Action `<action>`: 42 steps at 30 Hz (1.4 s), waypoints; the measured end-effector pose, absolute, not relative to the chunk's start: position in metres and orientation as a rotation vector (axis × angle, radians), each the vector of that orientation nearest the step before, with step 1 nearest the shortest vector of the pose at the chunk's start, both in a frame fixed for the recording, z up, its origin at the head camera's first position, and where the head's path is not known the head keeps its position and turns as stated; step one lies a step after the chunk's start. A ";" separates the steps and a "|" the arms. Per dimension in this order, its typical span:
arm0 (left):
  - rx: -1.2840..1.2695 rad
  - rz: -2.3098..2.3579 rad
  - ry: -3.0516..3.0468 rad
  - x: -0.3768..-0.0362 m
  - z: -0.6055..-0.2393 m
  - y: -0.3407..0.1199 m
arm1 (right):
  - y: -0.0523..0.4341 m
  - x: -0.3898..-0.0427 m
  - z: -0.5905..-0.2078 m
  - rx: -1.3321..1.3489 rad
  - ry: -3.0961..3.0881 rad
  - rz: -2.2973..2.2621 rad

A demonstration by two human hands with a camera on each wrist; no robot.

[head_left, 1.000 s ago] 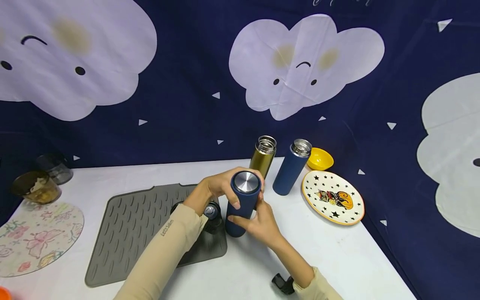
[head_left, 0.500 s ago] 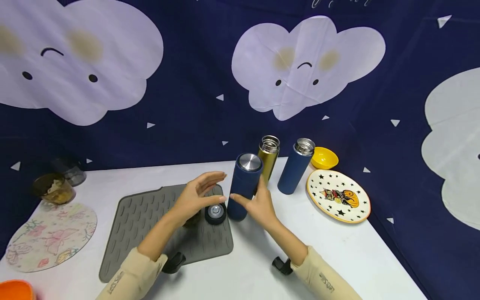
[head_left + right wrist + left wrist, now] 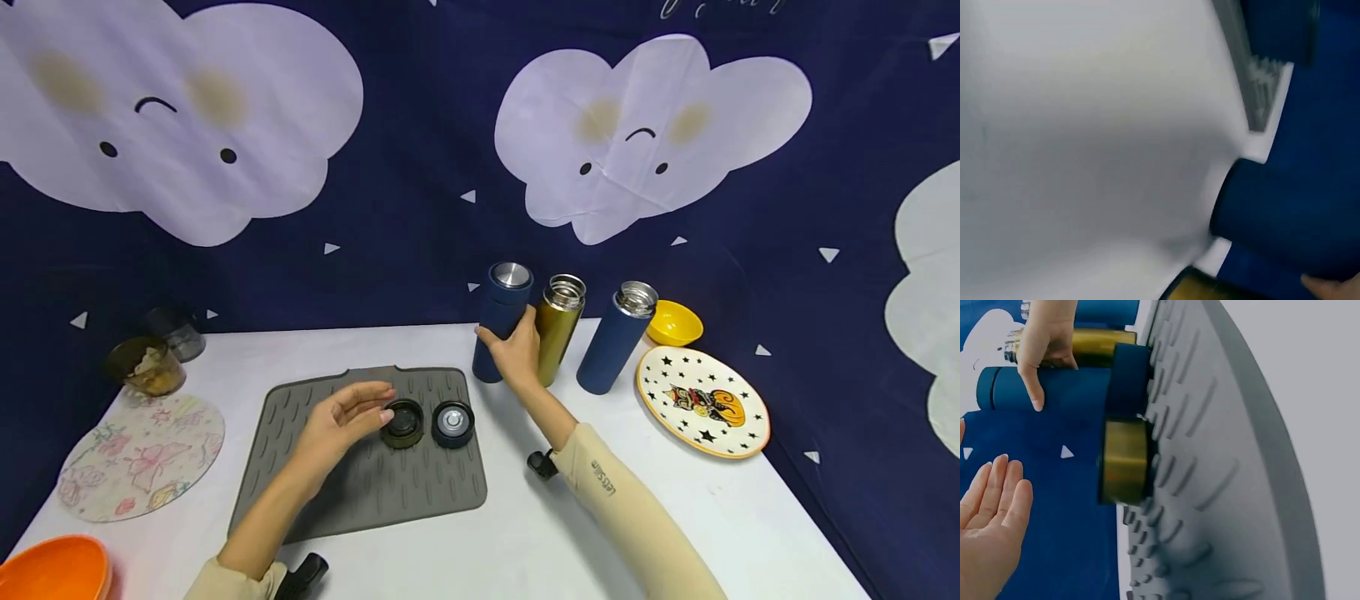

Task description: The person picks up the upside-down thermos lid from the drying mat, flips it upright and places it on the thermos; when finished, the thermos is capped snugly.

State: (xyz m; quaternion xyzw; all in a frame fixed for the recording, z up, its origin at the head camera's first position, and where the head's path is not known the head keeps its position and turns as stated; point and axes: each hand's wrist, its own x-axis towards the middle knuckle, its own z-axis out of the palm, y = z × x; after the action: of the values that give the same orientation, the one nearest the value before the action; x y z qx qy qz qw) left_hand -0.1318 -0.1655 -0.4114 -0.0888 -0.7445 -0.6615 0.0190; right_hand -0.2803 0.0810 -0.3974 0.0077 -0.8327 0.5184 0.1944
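Observation:
My right hand (image 3: 516, 354) grips a dark blue thermos (image 3: 498, 312) with a steel-topped lid, thumb across its near side and fingers behind. The thermos stands upright at the back of the table, left of an uncapped gold thermos (image 3: 557, 337) and an uncapped blue thermos (image 3: 613, 348). Relaxed, with nothing in it, my left hand (image 3: 336, 427) hovers over the grey drying mat (image 3: 427, 492). Its fingertips overlap the edge of a gold-sided lid (image 3: 1125, 461) in the head view. Beside that lid on the mat lies a blue-sided lid (image 3: 453, 425), inner side up.
At right are a star-patterned plate (image 3: 705, 433) and a yellow bowl (image 3: 675, 323). A floral round mat (image 3: 138, 458) lies at left, with a brownish see-through cup (image 3: 153, 371) and a darker clear cup (image 3: 183, 337) behind it. An orange bowl (image 3: 60, 571) occupies the front left corner.
The right hand has carried the capped blue thermos back to beside the gold one. The left hand has let go of the thermos and drawn away left over the mat, uncovering both lids.

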 end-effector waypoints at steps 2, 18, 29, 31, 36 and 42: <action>-0.269 -2.051 -2.316 -0.135 -0.413 -0.165 | 0.083 -0.285 -0.402 0.018 -2.336 1.431; -0.217 -1.688 -2.757 -0.161 -0.435 -0.156 | 0.090 -0.265 -0.404 0.048 -2.486 1.470; -0.300 -1.333 -2.824 -0.168 -0.447 -0.150 | 0.096 -0.207 -0.400 0.132 -2.626 1.604; -0.315 -1.311 -2.796 -0.168 -0.449 -0.149 | 0.097 -0.197 -0.400 0.163 -2.627 1.651; -0.340 -1.278 -2.703 -0.159 -0.441 -0.144 | 0.099 -0.174 -0.403 0.235 -2.638 1.762; -0.471 -1.263 -2.622 -0.135 -0.412 -0.129 | 0.098 -0.154 -0.399 0.424 -2.591 2.165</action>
State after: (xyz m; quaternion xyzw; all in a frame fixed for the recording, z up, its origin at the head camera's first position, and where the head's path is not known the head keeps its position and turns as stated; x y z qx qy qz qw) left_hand -0.1352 -0.1285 -0.4116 -0.1589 -0.8852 -0.4265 0.0964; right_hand -0.1545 0.0978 -0.3995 0.1235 -0.7550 0.6307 -0.1304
